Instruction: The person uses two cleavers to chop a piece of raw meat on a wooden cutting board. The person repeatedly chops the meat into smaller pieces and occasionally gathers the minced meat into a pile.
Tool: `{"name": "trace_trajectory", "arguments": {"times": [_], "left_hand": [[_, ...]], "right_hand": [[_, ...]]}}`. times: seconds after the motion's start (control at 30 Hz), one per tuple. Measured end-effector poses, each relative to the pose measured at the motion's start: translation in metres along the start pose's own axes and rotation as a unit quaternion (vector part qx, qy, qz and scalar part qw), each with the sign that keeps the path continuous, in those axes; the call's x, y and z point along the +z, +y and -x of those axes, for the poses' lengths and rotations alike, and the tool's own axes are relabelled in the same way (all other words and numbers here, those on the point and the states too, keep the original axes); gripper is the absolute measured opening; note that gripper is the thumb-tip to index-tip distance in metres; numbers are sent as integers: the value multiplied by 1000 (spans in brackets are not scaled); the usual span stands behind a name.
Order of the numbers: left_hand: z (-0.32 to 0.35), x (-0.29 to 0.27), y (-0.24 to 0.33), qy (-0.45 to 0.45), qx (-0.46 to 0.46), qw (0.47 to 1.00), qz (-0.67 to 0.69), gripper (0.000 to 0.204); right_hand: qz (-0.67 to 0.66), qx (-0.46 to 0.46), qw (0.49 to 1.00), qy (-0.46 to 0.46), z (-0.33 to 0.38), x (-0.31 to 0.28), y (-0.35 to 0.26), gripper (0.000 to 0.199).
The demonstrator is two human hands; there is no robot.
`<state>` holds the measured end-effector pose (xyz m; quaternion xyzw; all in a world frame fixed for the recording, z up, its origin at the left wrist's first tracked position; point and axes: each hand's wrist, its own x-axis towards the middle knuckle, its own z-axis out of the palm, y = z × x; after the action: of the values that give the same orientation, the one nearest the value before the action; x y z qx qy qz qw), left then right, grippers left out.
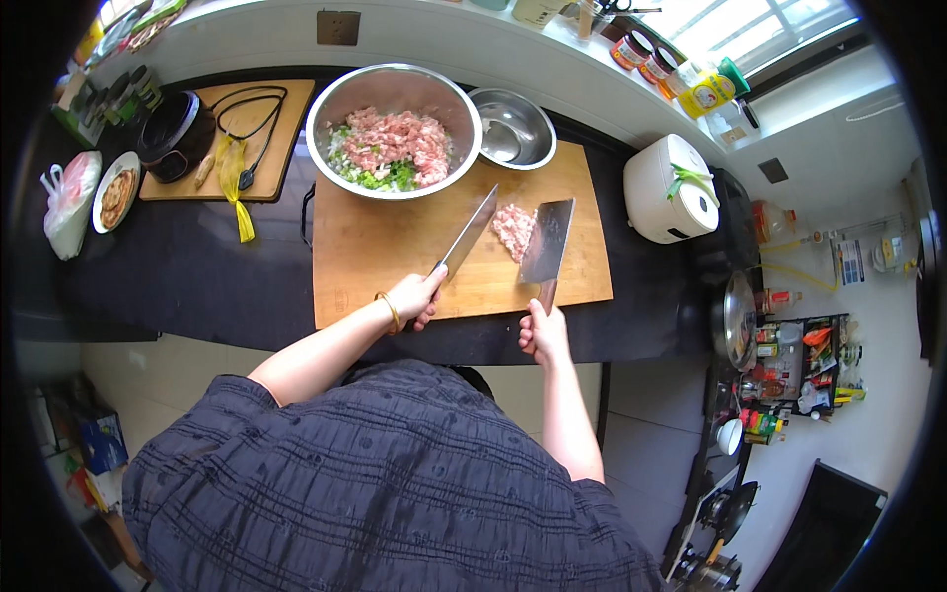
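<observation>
Minced meat (513, 231) lay in a small, rough heap on the wooden cutting board (360, 242), right of the middle and well in from the near edge. Judging by how things lay, most of the meat had already reached the large steel bowl (335, 111) over the board's far left corner: a much bigger pink mound (404, 136) sat there on chopped greens (387, 180). That mound looked loosely piled, its pink and green clearly separate, so the bowl's contents seemed unmixed. What remained outside was the small heap, which looked coarsely chopped, with bits distinct at its edges. The hands were apart. The left hand (418, 299), at the board's near edge, was closed around the handle of a knife (468, 235) slanting toward the far edge. The right hand (544, 332), by the worktop's near edge, gripped a broad cleaver (549, 242) just beside the heap's right side; whether its blade touched meat or wood could not be told. A smaller steel bowl (513, 133) stood at the board's far edge.
</observation>
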<state>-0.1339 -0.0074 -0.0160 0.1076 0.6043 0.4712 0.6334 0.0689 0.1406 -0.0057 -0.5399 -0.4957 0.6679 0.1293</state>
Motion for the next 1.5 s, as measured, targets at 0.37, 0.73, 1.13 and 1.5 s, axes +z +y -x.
{"name": "trace_trajectory", "arguments": {"times": [0.37, 0.73, 1.13, 1.5], "left_hand": [[0, 2, -3, -1, -9, 1000, 10, 50], [2, 5, -5, 5, -5, 1000, 15, 51], [3, 9, -4, 9, -3, 1000, 23, 50], [9, 5, -4, 6, -7, 1000, 25, 49]], "right_hand": [[208, -281, 929, 118, 12, 24, -17, 15], [151, -174, 968, 94, 11, 32, 0, 19], [170, -21, 984, 42, 14, 47, -5, 23], [111, -1, 994, 22, 5, 36, -20, 22]]}}
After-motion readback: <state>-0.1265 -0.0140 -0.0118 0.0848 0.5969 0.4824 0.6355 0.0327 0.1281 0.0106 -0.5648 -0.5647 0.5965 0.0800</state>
